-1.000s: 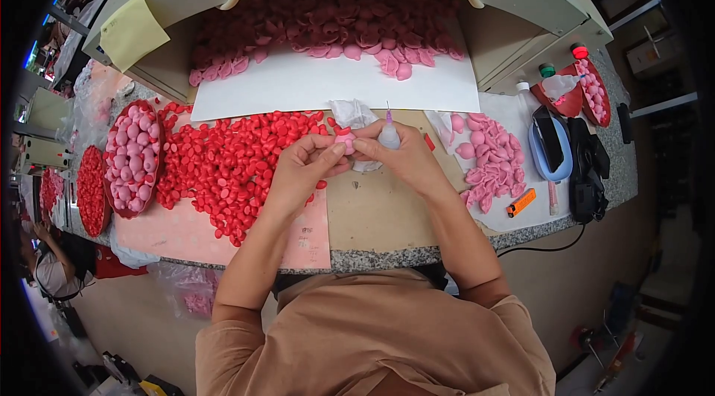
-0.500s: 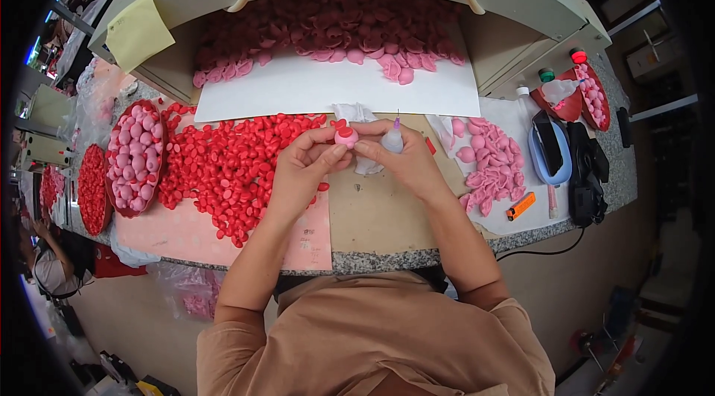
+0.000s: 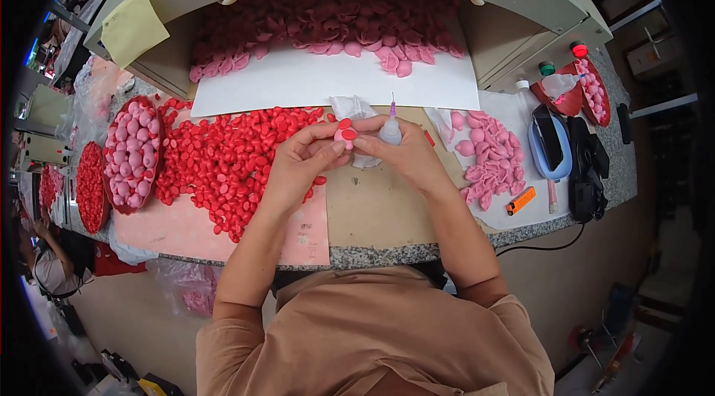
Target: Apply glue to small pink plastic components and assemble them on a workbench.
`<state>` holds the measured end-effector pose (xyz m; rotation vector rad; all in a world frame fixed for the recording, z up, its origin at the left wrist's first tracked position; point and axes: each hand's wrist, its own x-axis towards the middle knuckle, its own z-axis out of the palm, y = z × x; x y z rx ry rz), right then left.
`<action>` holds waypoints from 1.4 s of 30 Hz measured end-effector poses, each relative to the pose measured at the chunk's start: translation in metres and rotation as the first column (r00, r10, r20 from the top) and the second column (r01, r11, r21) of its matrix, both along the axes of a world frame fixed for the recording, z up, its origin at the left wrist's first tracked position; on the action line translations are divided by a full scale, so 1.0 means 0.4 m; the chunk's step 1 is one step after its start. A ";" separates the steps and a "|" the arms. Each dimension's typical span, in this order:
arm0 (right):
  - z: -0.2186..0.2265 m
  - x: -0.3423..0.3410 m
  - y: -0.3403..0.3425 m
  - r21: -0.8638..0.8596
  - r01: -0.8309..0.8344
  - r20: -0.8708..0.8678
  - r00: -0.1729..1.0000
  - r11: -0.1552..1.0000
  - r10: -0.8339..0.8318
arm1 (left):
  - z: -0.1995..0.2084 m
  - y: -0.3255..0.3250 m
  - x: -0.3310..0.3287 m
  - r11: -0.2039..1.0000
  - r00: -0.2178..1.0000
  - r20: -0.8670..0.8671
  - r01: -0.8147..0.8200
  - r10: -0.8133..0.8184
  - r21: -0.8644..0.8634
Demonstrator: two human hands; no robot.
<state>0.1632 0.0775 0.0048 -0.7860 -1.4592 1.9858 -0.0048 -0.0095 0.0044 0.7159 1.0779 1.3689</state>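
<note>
A small pink rounded plastic piece [image 3: 348,144] with red ovals on it is pinched between the fingertips of my left hand [image 3: 307,154]. My right hand [image 3: 404,159] has its thumb and fingertips on the same piece from the other side. Tucked in that hand is a small clear squeeze bottle [image 3: 390,131] with a purple needle tip pointing up. A large heap of red oval pieces [image 3: 223,165] lies just left of my left hand. Behind the hands is a crumpled white tissue [image 3: 350,107], partly covered by them.
A red bowl [image 3: 158,161] of pink pieces stands at the left. Pink shells [image 3: 495,158] lie at the right near an orange cutter [image 3: 520,201] and a blue tray [image 3: 557,170] holding a phone. A grey cabinet [image 3: 514,9] arches over more pink shells at the back.
The pink piece has been tilted between my fingertips, so its red ovals face more toward me. The bottle's needle now stands slightly higher and further left in view.
</note>
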 end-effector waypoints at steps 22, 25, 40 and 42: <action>0.016 -0.012 -0.004 -0.237 0.021 0.014 1.000 0.971 -0.018 | -0.005 0.006 0.022 0.998 0.999 -0.033 -0.044 0.043 -0.048; 0.025 -0.010 -0.008 -0.271 0.019 0.030 0.999 0.962 -0.011 | 0.001 0.001 0.042 0.994 0.983 -0.156 -0.083 0.094 0.075; 0.011 -0.012 0.000 -0.282 -0.005 0.025 1.000 0.960 0.012 | -0.017 0.005 0.023 0.947 0.792 -0.587 0.034 0.169 0.318; 0.001 -0.029 -0.007 -0.253 -0.007 0.026 1.000 0.967 0.014 | -0.006 -0.007 0.014 0.957 0.939 -0.316 -0.042 0.136 0.287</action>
